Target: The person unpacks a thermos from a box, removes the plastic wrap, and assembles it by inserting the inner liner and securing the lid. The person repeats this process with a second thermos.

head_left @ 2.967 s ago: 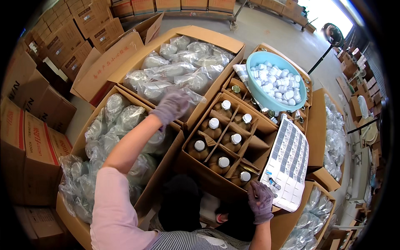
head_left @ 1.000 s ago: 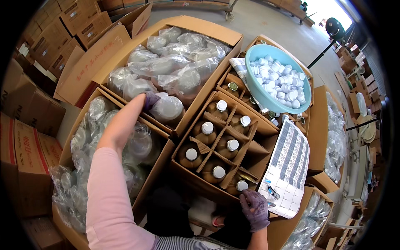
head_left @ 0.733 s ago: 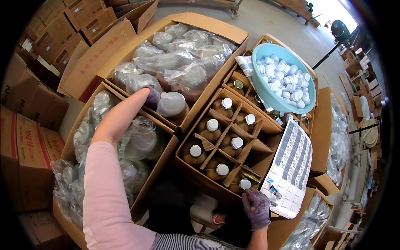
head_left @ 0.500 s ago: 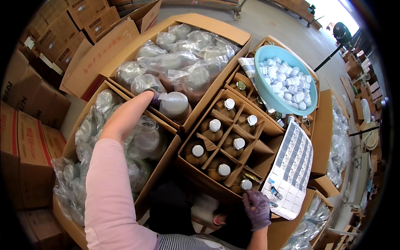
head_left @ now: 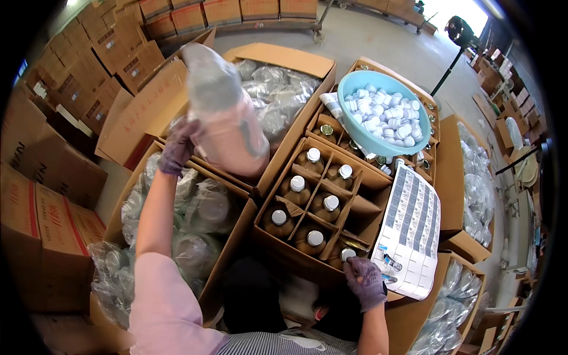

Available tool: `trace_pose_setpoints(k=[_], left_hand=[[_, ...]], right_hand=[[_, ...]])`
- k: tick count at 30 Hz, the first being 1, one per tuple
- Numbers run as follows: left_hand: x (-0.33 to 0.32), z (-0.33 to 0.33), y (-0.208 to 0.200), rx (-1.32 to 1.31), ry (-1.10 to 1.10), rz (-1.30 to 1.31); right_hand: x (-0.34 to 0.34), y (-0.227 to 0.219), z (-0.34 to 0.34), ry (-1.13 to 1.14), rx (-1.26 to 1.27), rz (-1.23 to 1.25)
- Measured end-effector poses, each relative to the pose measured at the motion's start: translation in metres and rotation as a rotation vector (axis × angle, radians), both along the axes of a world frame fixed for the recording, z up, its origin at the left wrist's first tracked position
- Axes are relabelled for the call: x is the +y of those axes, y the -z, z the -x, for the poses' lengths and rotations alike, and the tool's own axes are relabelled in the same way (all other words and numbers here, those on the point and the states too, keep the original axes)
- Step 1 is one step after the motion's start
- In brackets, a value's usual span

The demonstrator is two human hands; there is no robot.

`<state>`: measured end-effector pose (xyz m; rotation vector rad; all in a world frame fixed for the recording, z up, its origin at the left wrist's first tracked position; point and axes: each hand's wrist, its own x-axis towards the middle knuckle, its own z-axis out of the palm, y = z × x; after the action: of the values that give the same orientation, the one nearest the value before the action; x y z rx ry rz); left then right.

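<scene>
My gloved left hand is closed on the side of a large bottle in clear plastic wrap. The bottle is tilted and smeared by motion, above an open carton of wrapped bottles. My gloved right hand is at the front right corner of a divided carton, fingers curled beside a white bottle cap; what they grip, if anything, is hidden. Several white-capped brown bottles stand upright in the carton's compartments. A printed sheet lies next to my right hand.
A light blue basin full of white caps rests on another divided carton behind. Cartons of wrapped bottles stand at near left and right. Stacked brown boxes fill the far left. A black stand rises at far right.
My left hand has lifted the wrapped bottle up out of the far carton and toward the left. My right hand has stayed at the divided carton's corner. The view has shifted slightly.
</scene>
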<state>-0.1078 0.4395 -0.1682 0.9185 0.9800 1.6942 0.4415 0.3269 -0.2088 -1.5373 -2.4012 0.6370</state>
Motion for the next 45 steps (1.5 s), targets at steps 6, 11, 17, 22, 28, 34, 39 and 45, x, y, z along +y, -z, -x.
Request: trace_pose_setpoints(k=[6,11,17,22,28,34,39,45], left_hand=[[-0.099,-0.017,-0.074,-0.137,-0.375,-0.284],[-0.177,-0.192,-0.057,0.059,-0.475,-0.389],[-0.266,-0.293,0.01,0.43,0.231,-0.109],[-0.243,-0.3,0.011,1.176,0.137,-0.419],[-0.247,-0.311,-0.035,1.416,0.361,-0.102],[-0.314,-0.396,-0.037,1.235,0.036,-0.487],[-0.394,-0.366,0.043,1.495,0.092,-0.616],[-0.41,-0.313,0.068,1.543,0.576,-0.634]], right_hand=[[0.006,0.007,0.014,0.057,0.319,0.018],[0.048,-0.032,0.036,0.2,1.449,1.155],[0.05,-0.014,-0.011,0.03,1.36,0.217],[0.007,-0.065,-0.06,0.298,1.308,0.288],[-0.052,-0.119,-0.061,0.054,0.991,0.153],[-0.108,-0.089,-0.056,0.098,0.833,-0.331],[-0.21,-0.017,-0.076,-0.238,0.413,-0.257],[-0.159,-0.054,-0.112,0.232,0.944,-0.559]])
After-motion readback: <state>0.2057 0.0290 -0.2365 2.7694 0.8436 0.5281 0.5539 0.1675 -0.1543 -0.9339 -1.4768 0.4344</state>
